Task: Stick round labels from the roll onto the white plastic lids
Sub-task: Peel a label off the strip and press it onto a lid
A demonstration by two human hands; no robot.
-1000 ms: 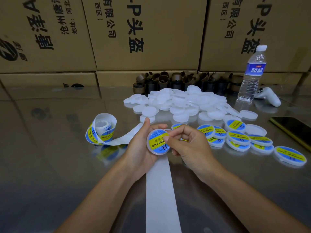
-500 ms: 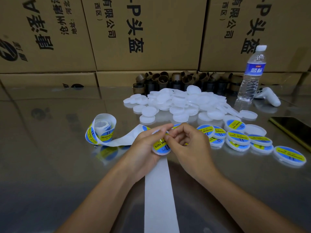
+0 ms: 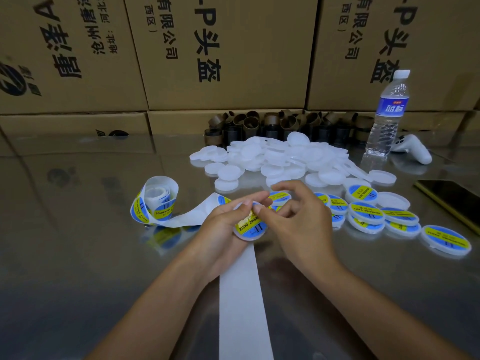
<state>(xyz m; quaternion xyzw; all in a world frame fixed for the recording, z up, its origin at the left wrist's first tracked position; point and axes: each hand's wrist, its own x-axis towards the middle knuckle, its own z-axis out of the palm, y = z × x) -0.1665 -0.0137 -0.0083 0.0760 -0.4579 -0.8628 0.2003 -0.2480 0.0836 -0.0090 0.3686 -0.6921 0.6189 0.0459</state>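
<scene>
One lid (image 3: 246, 236) held just above desk (image 3: 78, 255), label (image 3: 250, 224) now stuck on. Left hand (image 3: 220, 229) grips it, thumb pressing; right hand (image 3: 298, 224) forefinger rubs label, other fingers (image 3: 291, 187) spread, no longer pinching edge. Likely set-down next.

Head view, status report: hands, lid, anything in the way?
Left hand grips labelled lid; right hand presses thumb on it. Backing strip lies beneath the hands; nothing blocking.
</scene>
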